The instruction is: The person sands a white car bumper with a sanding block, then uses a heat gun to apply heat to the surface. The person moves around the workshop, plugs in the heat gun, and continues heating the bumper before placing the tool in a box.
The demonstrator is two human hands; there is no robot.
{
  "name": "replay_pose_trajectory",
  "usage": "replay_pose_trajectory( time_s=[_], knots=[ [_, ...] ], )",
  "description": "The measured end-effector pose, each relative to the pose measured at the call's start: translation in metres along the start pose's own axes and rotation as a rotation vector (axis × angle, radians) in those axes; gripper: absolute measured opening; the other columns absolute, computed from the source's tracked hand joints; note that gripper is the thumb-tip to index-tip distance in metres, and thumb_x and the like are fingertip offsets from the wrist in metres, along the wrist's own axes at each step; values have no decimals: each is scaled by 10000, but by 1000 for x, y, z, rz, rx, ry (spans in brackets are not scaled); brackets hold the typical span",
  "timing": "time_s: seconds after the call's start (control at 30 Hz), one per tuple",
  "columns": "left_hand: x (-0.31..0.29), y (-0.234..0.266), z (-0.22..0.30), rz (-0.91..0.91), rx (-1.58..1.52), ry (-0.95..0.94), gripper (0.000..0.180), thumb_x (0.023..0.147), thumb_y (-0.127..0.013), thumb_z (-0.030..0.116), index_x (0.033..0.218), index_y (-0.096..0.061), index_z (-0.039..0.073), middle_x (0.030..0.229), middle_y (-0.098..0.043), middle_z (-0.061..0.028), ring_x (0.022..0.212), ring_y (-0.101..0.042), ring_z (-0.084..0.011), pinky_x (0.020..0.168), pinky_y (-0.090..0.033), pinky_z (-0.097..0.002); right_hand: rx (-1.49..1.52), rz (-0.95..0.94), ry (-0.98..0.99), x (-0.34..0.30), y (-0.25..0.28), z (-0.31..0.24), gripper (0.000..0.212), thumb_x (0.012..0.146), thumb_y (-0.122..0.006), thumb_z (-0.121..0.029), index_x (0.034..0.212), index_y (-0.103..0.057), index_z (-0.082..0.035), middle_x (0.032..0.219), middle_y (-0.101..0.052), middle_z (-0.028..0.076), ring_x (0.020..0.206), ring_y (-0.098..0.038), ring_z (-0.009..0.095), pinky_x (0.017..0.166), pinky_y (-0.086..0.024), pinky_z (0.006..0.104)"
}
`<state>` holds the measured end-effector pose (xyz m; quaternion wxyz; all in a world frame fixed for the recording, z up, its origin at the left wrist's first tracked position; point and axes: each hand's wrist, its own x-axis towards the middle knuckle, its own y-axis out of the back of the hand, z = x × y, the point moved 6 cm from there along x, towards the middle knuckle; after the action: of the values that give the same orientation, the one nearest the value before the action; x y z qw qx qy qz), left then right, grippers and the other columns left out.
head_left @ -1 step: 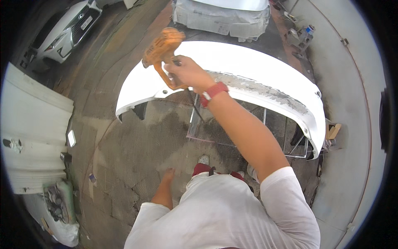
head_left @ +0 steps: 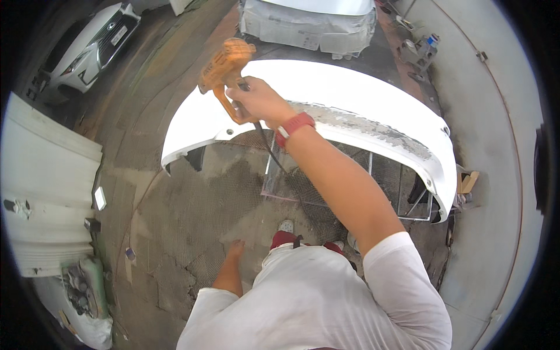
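My right hand (head_left: 259,100) is closed round the handle of an orange heat gun (head_left: 228,61), with a dark cord hanging from it. The heat gun is over the left part of a white car bumper (head_left: 344,79), pointing left. A rough grey strip with its paint gone (head_left: 361,125) runs along the bumper's near side, to the right of my hand. My left hand (head_left: 237,247) hangs low by my side, away from the bumper; its fingers are too small to make out.
A metal frame (head_left: 372,163) stands under the bumper. Beyond is a car wrapped in masking film (head_left: 303,35); another white car (head_left: 93,49) is at far left. A white panel (head_left: 49,181) stands at left, a wall (head_left: 496,116) at right. Tools (head_left: 423,49) lie along it.
The whole view has shifted slightly. My right hand keeps its hold on the heat gun over the bumper's left part.
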<state>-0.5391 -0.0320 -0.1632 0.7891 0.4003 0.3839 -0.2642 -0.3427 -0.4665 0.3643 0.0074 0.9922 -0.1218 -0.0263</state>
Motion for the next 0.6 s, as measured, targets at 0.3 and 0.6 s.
replay_pose_trajectory(
  time_s=[0.3,0.6],
  knots=[
    [13,-37,-16,-178,622,-304,500,995,-584,258,1446,-592,42,1517,-554,-204,1377,-534,-389,1178,-423,-493,-416,389,-174,5,171,-21,424,950,-711,-337,1011,-705,83,818,-713,109,664,-665,184,631,-525,337],
    [-2,-30,35,-122,-103,46,480,1061,-566,319,1479,-574,83,1354,-665,-193,1210,-651,-305,1067,-495,-428,-348,898,-201,-186,350,-17,335,997,-682,-255,1211,-640,0,810,-603,-9,665,-570,98,605,-466,273]
  ],
)
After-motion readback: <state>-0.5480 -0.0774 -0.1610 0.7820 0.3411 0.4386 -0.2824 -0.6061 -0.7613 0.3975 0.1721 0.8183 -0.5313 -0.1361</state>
